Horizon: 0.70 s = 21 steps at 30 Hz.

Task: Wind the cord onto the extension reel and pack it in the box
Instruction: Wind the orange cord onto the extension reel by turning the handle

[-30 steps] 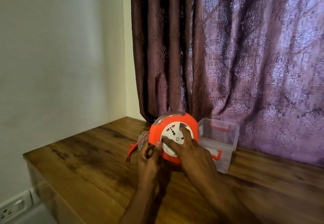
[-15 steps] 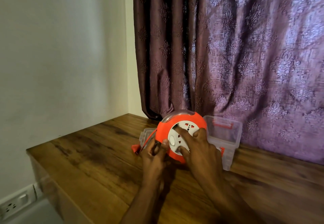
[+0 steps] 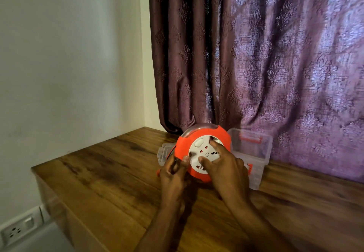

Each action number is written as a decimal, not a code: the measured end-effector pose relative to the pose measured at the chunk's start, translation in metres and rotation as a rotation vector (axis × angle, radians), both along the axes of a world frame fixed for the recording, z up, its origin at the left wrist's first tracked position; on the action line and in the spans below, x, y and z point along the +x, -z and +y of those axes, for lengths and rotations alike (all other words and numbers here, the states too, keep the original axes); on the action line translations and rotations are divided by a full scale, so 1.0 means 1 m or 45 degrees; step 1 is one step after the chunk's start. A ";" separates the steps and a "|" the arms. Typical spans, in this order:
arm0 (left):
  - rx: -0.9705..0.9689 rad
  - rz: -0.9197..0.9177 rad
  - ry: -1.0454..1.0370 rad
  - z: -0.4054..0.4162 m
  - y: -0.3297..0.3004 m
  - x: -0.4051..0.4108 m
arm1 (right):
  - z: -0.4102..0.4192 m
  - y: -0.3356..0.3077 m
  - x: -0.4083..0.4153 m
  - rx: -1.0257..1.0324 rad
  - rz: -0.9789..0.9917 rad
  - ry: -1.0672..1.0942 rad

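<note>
Extension reel is gripped at its rim by left hand, white socket dial pressed by right hand; cord could snag if fed slack.

The round orange extension reel stands on edge, its white socket face toward the camera. A thin orange cord leaves it at nine o'clock. The clear box (orange latches, open top) sits upright at its three o'clock, just behind.

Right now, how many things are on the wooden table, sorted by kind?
Extension reel, orange, held on edge by the left hand and right hand: 1
Clear plastic box behind it: 1
Clear lid to the reel's left: 1
Orange cord, mostly hidden: 1
Total: 4
</note>
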<state>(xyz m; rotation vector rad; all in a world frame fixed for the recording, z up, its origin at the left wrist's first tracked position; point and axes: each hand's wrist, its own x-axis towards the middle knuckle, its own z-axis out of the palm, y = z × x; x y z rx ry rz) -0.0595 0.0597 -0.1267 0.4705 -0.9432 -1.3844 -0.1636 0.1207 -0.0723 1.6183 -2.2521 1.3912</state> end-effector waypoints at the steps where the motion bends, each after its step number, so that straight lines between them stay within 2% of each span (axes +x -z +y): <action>1: -0.004 -0.004 -0.006 -0.001 0.000 0.000 | 0.000 0.000 0.001 -0.011 -0.064 -0.018; 4: 0.009 -0.027 -0.030 -0.002 0.001 0.000 | -0.002 -0.002 0.001 -0.039 -0.317 -0.127; 9: 0.020 -0.007 -0.063 -0.003 0.002 0.003 | -0.003 -0.003 0.006 -0.084 -0.973 -0.378; 13: 0.048 0.021 -0.070 -0.004 0.001 0.003 | 0.000 -0.005 0.009 -0.090 -1.221 -0.482; 15: 0.059 0.037 -0.080 -0.003 0.001 0.004 | 0.001 -0.007 0.008 -0.047 -1.150 -0.514; 17: 0.070 0.051 -0.092 -0.004 0.000 0.004 | 0.001 -0.007 0.006 -0.007 -0.886 -0.471; 21: 0.075 0.051 -0.119 -0.005 -0.002 0.004 | 0.002 -0.001 0.001 -0.117 0.061 -0.205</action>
